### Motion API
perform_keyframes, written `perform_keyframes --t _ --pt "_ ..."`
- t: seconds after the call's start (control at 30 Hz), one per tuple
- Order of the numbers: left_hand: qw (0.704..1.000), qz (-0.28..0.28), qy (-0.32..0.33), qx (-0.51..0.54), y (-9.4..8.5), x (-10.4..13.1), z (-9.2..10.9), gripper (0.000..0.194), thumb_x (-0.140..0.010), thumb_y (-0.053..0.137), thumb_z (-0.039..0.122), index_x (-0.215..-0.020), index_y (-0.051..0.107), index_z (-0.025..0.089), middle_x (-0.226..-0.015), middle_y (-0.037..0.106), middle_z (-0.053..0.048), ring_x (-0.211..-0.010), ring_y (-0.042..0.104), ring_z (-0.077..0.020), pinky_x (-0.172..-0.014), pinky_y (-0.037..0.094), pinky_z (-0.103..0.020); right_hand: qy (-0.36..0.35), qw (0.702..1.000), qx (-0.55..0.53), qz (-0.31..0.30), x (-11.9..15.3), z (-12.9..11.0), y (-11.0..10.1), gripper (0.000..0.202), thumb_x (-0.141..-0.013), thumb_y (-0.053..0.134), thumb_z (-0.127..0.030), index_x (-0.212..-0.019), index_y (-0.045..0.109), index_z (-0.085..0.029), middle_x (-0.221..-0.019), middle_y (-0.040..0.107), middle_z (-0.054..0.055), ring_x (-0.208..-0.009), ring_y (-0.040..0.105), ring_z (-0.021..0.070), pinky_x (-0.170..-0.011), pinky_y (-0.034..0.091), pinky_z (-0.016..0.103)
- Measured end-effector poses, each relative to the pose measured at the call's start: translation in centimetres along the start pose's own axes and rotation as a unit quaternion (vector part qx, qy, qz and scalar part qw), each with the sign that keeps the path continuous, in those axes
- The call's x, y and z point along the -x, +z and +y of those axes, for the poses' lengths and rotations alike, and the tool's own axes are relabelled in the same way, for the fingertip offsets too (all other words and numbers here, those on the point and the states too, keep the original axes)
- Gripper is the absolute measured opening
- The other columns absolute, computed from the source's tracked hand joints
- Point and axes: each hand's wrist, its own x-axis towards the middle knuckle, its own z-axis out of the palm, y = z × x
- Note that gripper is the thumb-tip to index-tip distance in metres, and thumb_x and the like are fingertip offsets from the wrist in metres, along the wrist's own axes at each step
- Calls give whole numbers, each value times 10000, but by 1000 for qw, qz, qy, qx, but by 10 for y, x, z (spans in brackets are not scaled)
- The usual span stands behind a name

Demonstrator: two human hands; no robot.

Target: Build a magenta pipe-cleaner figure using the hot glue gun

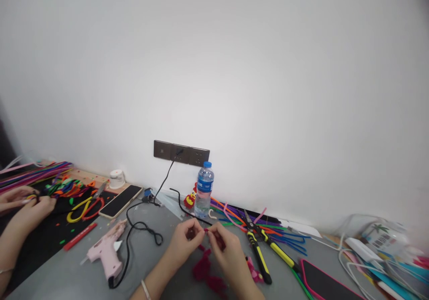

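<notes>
My left hand (184,242) and my right hand (226,245) meet near the lower middle, fingertips pinched on a tiny dark pink piece (205,231) between them. Its shape is mostly hidden by the fingers. Below and between my hands lie fuzzy magenta pieces (201,268) on the grey table (144,264). A pink and yellow figure (254,271) is partly hidden beside my right wrist. Black and yellow pliers (258,251) lie open to the right of my right hand. A pink glue gun (106,252) rests to the left of my left hand.
A water bottle (204,190) stands behind my hands beside a red figure (190,199). Coloured stems (284,235), a pink-edged phone (325,282) and cables lie right. Another person's hands (36,208), scissors (89,206), a phone (121,201) and red pen (80,236) are left.
</notes>
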Motion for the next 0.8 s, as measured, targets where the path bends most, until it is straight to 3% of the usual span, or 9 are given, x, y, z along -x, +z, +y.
perform_keyframes --t 0.2,0.3,0.43,0.53,0.63,0.8 --pt "999 -20 5 -25 -3 0 2 297 -844 571 425 -741 595 148 -630 517 19 -583 460 -129 -545 331 -228 32 998 -51 28 -6 10 -15 200 -900 448 -299 -746 530 -200 -608 502 -23 -533 492 148 -518 362 227" --pt "998 -55 -11 2 -1 1 -2 300 -826 606 442 -805 618 143 -669 567 3 -615 514 -141 -558 358 -228 31 999 -33 8 -6 9 -14 198 -885 468 -290 -725 536 -196 -573 487 -34 -502 459 139 -497 330 227" --pt "992 -86 -44 77 -2 0 -4 317 -722 722 430 -794 605 144 -646 590 13 -589 519 -127 -569 380 -226 28 999 -3 -33 -4 6 -10 196 -848 511 -237 -660 543 -188 -539 471 -44 -483 412 122 -480 281 225" --pt "987 -105 -84 90 -5 -1 -4 328 -644 785 402 -749 625 137 -568 569 39 -521 477 -102 -532 353 -214 29 997 -7 -77 -4 8 -13 147 -837 522 -213 -735 619 -174 -544 495 -42 -495 427 124 -487 296 221" --pt "980 -134 -123 75 -9 -1 -4 306 -616 799 388 -678 664 121 -501 557 44 -464 420 -83 -483 295 -209 53 987 -61 -141 -4 9 -23 176 -851 521 -231 -852 686 -172 -629 605 -3 -572 533 148 -542 383 223" --pt "966 -201 -150 67 -15 3 0 264 -613 792 363 -698 749 117 -565 652 -4 -507 491 -106 -521 339 -226 101 954 -149 -240 -2 3 -41 189 -832 563 -249 -791 727 -166 -761 697 40 -712 617 182 -652 447 245"
